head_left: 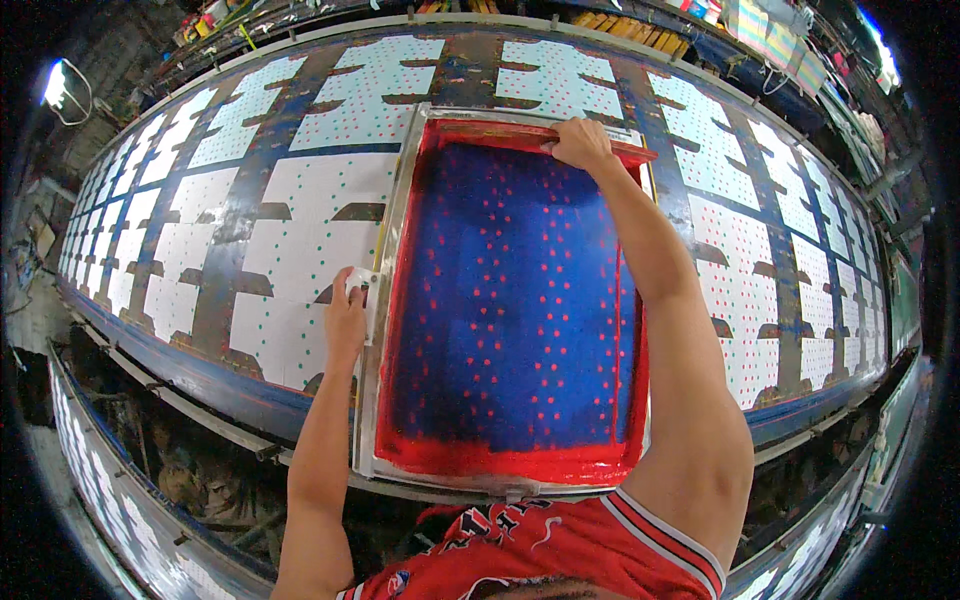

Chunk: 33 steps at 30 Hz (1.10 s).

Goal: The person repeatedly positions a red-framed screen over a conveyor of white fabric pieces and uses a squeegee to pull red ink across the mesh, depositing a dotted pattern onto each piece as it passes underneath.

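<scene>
A screen printing frame [394,300] with a metal rim lies on the long table in front of me. Its blue mesh carries rows of small dots, and wet red ink [500,460] lines its inner edges, thickest at the near end. At the frame's far end, my right hand [582,143] is closed over a red-smeared squeegee [630,151] that runs crosswise along the inside. My left hand [346,312] grips a pale bracket [368,300] on the frame's left side, fingers curled at its edge. Part of that grip is hidden.
White cut sheets [310,240] with green or red dots lie in two rows along the table [215,260], on both sides of the frame. A metal rail [290,455] edges the near side. Behind the table is a cluttered shelf with yellow bars [630,30]. A lamp [55,85] glows at far left.
</scene>
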Motion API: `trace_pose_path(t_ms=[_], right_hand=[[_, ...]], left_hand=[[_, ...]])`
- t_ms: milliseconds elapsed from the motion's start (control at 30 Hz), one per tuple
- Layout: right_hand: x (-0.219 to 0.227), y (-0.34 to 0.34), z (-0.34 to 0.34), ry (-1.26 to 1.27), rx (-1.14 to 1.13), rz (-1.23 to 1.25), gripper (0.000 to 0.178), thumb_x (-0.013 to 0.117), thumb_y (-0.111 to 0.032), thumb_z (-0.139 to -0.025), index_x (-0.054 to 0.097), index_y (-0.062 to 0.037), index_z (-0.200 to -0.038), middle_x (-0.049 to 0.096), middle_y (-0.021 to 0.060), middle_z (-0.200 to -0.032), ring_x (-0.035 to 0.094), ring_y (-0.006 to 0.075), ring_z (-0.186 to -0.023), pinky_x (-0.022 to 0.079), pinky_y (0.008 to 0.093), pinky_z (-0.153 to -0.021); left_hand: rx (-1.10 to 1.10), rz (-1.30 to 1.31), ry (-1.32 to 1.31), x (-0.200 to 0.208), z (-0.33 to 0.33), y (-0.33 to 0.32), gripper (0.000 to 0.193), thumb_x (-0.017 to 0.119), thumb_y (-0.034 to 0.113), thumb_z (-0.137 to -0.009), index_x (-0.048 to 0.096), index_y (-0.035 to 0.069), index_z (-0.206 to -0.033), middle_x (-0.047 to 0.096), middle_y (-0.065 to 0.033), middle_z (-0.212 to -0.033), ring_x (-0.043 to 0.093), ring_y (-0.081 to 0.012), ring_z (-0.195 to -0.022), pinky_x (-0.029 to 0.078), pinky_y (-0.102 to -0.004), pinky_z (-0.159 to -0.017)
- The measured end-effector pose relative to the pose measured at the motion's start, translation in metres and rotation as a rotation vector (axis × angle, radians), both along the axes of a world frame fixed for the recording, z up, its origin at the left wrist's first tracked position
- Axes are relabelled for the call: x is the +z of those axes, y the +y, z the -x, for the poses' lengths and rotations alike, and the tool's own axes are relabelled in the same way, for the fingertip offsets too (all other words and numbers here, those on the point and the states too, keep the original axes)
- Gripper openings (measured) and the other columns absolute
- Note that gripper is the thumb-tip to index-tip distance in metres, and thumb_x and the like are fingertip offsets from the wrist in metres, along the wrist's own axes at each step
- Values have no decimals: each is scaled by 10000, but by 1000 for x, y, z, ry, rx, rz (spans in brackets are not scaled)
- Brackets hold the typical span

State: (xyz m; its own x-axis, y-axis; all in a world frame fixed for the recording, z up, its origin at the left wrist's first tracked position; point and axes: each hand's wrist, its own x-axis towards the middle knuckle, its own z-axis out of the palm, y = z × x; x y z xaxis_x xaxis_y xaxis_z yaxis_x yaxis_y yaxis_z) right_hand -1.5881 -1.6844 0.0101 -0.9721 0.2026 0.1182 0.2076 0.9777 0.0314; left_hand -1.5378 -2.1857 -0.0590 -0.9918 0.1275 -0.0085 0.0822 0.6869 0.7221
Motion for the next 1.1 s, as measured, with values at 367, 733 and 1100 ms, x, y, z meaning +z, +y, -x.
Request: trace_pose_path(t_ms=[367,733,1100], right_hand=[[3,29,40,-54,29,21,488,728,-524,-831,763,-91,-1054,741,184,-1045,707,372,-1000,559,489,-863],[11,5,-7,-177,48,-2,514,728,-540,-810,769,-97,-1067,737,199,-1044,698,371,-1037,549,491,-907],[14,-105,-158,-123,46,107,356,712,-417,-778,789,-112,-943,739,200,-902,726,397,-848,583,504,-786]], left_hand=[[-2,-118,-37,-2,10,6,405,489,157,-1030,479,181,-1435,732,-233,-1016,701,-401,-963,494,-472,-833],[4,-88,-47,7,6,9,384,479,173,-1033,499,181,-1417,725,-233,-984,695,-411,-909,492,-466,-823],[-78,-46,42,-1,8,-2,418,490,198,-1012,470,193,-1430,693,-272,-1089,664,-472,-971,483,-537,-837]])
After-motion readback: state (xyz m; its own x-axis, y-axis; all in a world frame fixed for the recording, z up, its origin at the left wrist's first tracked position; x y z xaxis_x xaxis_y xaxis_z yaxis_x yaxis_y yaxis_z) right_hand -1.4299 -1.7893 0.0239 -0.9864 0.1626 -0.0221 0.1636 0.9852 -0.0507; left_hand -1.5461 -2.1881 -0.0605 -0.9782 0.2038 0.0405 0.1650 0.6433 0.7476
